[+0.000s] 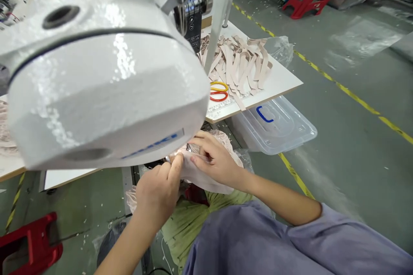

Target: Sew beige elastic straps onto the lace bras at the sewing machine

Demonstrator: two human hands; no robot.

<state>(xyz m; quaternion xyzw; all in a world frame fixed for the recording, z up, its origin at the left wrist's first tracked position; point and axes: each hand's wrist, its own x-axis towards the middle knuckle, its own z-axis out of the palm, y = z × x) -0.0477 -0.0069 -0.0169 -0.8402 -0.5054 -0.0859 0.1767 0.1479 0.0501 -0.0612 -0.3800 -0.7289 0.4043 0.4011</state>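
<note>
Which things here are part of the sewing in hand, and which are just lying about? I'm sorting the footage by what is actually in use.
In hand:
- left hand and right hand, both on the pale fabric piece
- white sewing machine, its head over the fabric

Lying about:
- beige straps heaped on the table
- yellow and red rings
- clear plastic lid
- red stool

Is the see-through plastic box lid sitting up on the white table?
No, the clear lid with its blue handle lies on the floor beside the white table, below its edge.
</note>
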